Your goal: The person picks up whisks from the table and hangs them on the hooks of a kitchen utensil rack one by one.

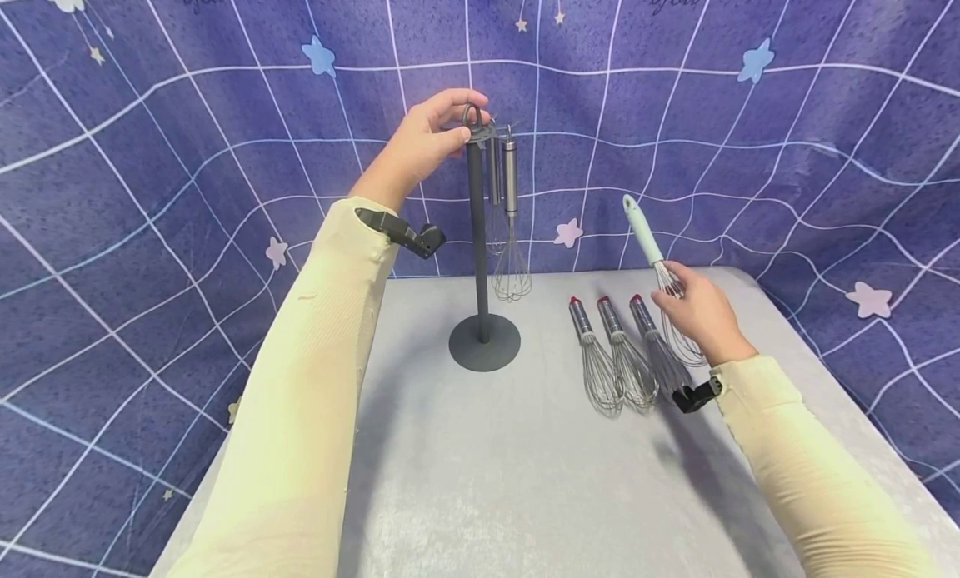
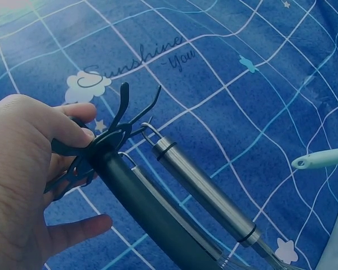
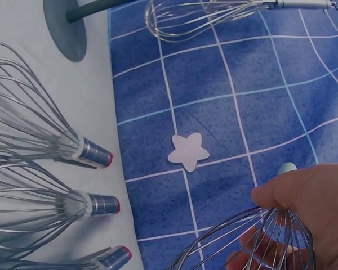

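Observation:
My left hand (image 1: pixel 422 145) grips the top of a dark upright utensil stand (image 1: pixel 478 236), its thumb on the hooked crown (image 2: pixel 114 135). From the hooks on the right side hang two steel-handled whisks; the nearer whisk (image 1: pixel 511 182) overlaps the farther one (image 1: pixel 493 174) in the head view. At the right, my right hand (image 1: pixel 708 311) holds a whisk with a mint-green handle (image 1: pixel 643 232) by its wires, just below the handle. That handle points up and away, raised above the table. In the right wrist view the thumb and fingers close round the wires (image 3: pixel 276 225).
Three whisks with red-tipped handles lie side by side on the grey table (image 1: pixel 465 470): a left one (image 1: pixel 598 370), a middle one (image 1: pixel 630 366) and a right one (image 1: pixel 660 353). The stand's round base (image 1: pixel 485 357) rests left of them. A blue patterned curtain (image 1: pixel 600 103) hangs behind.

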### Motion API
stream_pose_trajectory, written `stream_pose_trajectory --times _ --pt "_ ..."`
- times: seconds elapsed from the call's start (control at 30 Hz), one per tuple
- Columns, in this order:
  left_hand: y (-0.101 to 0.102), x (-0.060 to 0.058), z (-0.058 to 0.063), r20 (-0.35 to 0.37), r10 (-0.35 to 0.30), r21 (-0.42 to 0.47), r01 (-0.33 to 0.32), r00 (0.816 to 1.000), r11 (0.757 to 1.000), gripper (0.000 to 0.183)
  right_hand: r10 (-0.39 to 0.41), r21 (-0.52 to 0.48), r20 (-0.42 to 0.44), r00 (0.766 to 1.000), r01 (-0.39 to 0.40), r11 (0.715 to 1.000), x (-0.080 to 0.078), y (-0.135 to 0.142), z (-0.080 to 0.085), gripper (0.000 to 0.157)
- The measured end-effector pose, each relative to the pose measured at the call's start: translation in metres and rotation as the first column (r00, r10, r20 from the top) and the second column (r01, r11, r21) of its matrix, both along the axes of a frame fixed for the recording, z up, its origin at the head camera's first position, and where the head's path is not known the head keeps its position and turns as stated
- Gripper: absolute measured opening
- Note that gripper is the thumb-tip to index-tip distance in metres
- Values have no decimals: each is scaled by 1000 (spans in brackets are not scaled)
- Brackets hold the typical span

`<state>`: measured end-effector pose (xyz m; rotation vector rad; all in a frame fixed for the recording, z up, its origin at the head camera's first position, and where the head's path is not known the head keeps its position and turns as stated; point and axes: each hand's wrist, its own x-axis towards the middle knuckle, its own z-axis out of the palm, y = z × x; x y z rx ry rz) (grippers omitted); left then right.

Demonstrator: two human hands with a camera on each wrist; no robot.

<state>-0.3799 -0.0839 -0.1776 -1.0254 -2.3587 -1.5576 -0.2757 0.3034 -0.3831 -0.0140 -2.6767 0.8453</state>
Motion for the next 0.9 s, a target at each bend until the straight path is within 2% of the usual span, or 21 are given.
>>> stream_pose_trajectory --times 0.9 --pt "0 -2 0 10 -1 4 1 1000 1000 38 27 -42 -39 999 -29 999 5 -14 13 61"
